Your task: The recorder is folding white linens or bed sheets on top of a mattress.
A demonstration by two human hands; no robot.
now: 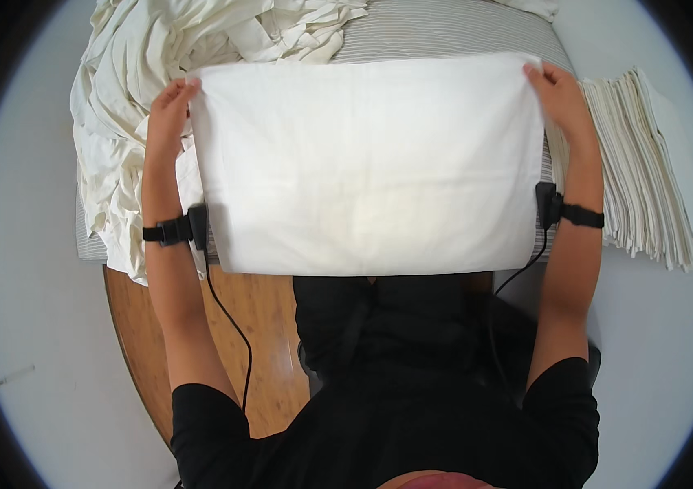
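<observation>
A white rectangular cloth (371, 165) is spread wide between my two hands in front of me. My left hand (169, 116) pinches its upper left corner between thumb and fingers. At the upper right corner, my right hand (560, 101) grips the fabric the same way. The lower edge hangs in front of my lap, with soft creases across the middle. Behind the cloth, a surface covered in grey-and-white striped fabric (438, 30) is mostly hidden.
A heap of crumpled off-white cloths (120, 122) lies at the left and back. On the right stands a row of folded cloths (639, 171). Each forearm wears a black strapped device (197, 226), with a cable (242, 333) running down. Wooden floor (267, 342) shows below.
</observation>
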